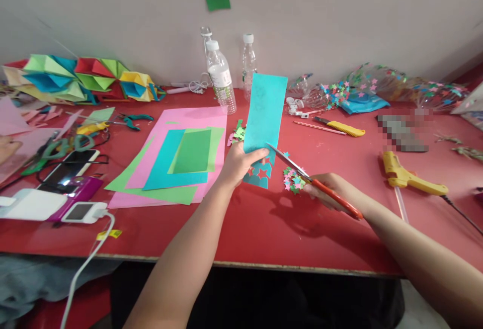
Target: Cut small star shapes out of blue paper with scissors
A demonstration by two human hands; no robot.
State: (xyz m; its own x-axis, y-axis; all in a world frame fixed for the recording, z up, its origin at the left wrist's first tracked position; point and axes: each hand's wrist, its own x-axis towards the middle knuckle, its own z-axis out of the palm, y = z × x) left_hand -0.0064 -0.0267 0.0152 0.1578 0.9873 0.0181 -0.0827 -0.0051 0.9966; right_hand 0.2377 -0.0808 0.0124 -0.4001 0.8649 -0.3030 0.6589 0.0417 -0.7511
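My left hand [237, 164] is closed on a strip of blue paper [267, 110] that stands up from it, thumb across the front. Star-shaped holes show in the strip's lower end, below the thumb. In my right hand [332, 190] is a pair of scissors [320, 188] with red-orange handles. Their blade tips lie at the strip's right edge, close to my left thumb; the blades look nearly closed. A small heap of paper stars [293, 180] in pink, green and blue lies on the table just under the blades. Green and pink paper scraps [237, 134] lie behind my left hand.
Pink, green and blue sheets [132, 180] are stacked left of centre. Plastic bottles [222, 80] stand by the wall. A yellow utility knife [349, 128] and a yellow glue gun [415, 178] lie right. A phone [70, 170] and a power strip sit left, beside another person's hand [7, 148].
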